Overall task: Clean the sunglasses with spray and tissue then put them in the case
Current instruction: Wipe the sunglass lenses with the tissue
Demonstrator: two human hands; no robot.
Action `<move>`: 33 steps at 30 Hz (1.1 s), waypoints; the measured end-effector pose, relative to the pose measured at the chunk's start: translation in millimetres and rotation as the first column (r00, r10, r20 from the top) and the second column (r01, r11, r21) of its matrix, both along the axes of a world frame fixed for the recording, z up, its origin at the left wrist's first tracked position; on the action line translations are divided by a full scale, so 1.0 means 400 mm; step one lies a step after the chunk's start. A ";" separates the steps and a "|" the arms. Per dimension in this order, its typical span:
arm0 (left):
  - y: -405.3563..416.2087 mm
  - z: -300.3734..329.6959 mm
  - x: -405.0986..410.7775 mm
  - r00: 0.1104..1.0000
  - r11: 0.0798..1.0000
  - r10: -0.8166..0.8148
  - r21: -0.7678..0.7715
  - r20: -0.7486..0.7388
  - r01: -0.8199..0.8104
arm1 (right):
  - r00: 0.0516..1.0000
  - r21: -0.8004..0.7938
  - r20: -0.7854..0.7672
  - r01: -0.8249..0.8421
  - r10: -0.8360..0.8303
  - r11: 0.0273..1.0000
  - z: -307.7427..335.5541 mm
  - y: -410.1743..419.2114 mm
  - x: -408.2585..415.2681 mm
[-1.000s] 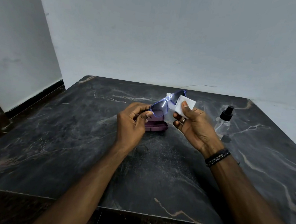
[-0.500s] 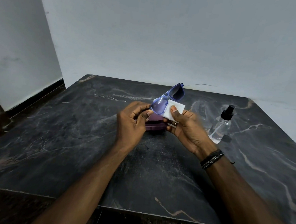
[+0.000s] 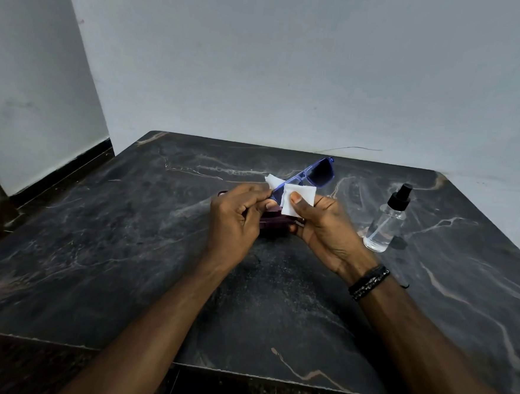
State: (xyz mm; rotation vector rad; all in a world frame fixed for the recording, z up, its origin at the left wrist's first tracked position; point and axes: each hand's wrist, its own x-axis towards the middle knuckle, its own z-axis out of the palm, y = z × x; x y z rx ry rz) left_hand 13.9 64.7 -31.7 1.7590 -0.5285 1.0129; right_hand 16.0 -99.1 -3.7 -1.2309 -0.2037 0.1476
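Both hands meet above the dark marbled surface point(image 3: 126, 249): the left hand point(image 3: 235, 222) pinches the near end of the blue sunglasses point(image 3: 312, 177) with curled fingers, while the right hand point(image 3: 327, 229) pinches a folded white tissue point(image 3: 295, 199) around the near lens, thumb on top. Just beneath and between the hands lies the purple case point(image 3: 274, 222), partly hidden. Off to the right of the right hand stands the clear spray bottle point(image 3: 384, 224), upright on the surface.

A dark marble table point(image 3: 126, 249) carries a spray bottle point(image 3: 384, 224) and a maroon case point(image 3: 274, 222).
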 end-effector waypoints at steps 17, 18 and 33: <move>-0.005 0.006 -0.016 0.996 0.990 0.057 0.124 0.069 -0.065 | 0.999 0.034 0.018 -0.029 0.029 0.999 -0.007 0.017 -0.007; -0.002 0.007 -0.015 0.996 0.990 0.062 0.120 0.065 -0.069 | 0.999 0.036 0.026 -0.038 0.037 0.999 -0.008 0.017 -0.008; -0.017 0.015 -0.025 0.995 0.985 0.087 0.142 0.054 -0.094 | 1.000 0.028 0.013 -0.011 0.010 1.000 0.002 0.023 -0.012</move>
